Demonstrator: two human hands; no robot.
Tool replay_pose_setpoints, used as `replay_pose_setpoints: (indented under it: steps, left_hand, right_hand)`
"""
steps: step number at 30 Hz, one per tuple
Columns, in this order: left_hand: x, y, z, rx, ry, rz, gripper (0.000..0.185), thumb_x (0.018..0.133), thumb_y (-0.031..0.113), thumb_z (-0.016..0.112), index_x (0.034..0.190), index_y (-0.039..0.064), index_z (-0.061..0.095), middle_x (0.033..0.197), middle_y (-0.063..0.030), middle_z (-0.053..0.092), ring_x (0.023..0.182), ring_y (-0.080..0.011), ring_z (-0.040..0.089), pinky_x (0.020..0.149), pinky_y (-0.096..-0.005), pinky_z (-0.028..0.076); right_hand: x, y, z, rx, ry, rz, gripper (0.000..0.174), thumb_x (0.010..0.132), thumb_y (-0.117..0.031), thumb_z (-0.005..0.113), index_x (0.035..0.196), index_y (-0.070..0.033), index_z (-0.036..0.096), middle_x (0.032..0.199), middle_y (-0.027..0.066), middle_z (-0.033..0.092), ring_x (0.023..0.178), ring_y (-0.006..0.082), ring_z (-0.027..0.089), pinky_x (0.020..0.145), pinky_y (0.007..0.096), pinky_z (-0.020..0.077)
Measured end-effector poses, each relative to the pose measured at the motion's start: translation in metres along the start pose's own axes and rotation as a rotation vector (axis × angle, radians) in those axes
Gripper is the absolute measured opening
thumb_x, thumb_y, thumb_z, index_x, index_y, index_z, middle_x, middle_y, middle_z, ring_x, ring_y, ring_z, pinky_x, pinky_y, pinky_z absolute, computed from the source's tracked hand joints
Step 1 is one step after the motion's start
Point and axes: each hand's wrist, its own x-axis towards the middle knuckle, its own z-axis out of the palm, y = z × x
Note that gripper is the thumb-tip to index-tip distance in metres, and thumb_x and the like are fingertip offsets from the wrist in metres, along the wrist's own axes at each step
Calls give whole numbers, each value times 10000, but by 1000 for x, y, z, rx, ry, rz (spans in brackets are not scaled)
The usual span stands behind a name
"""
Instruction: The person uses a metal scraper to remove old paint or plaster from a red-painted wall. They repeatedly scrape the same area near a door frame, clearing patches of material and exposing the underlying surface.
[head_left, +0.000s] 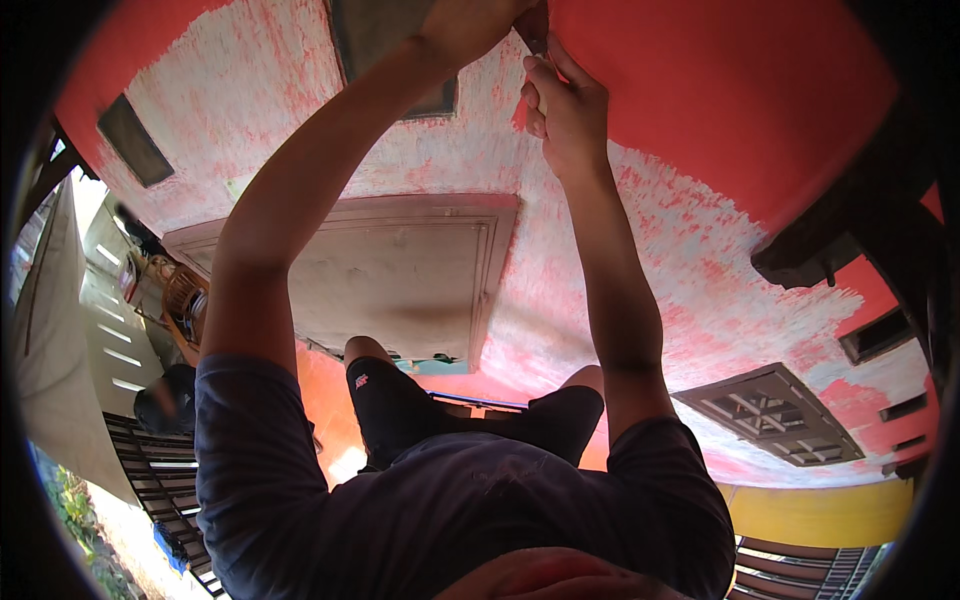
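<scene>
My right hand (574, 112) is raised overhead and grips the pale handle (541, 101) of a scraper. Its dark, flared blade (532, 31) meets the wall at the inside corner, beside the edge of the red paint (697, 90). The top of the picture cuts off my left hand (480, 26). It is close beside the blade, its fingers mostly hidden, and I cannot tell whether it presses on the metal. Around both hands the wall (457, 157) is patchy white with streaks of red.
Below my left arm is a brown door (390, 277) in its frame. Dark wall openings (135, 141) and a latticed window (772, 416) interrupt the walls. A dark beam (817, 247) juts in at right. A wicker chair (184, 292) and slatted railing (154, 465) stand left.
</scene>
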Motion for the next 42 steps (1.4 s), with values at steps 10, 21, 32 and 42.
replay_pose_setpoints:
  steps: [10,21,32,42]
  left_hand:
    - [-4,-1,7,46,99,124,131,872,101,574,962,72,665,950,-97,703,850,-298,726,690,-432,601]
    - [-30,1,19,114,-45,119,275,878,129,587,1126,77,695,1167,-62,717,1009,-259,725,757,-388,623]
    - [-48,8,45,30,17,73,301,864,86,642,1154,132,709,1233,21,716,1078,-173,719,728,-332,639]
    - [-42,8,37,112,105,139,308,860,79,648,1158,131,703,1220,23,718,1079,-170,719,705,-324,638]
  right_hand:
    - [-5,6,-1,-13,50,8,423,952,-73,664,1370,-138,650,750,-41,517,578,37,495,410,211,323]
    - [-16,22,-11,-12,50,-10,495,958,-68,644,1448,-90,584,698,-48,498,528,34,455,398,203,322]
    - [-24,45,-20,-78,59,-25,510,971,-70,640,1474,-73,559,665,-48,493,535,32,445,445,202,356]
    - [-20,34,-18,-73,11,-23,528,1001,-54,637,1513,-115,519,703,-34,499,547,24,430,423,205,312]
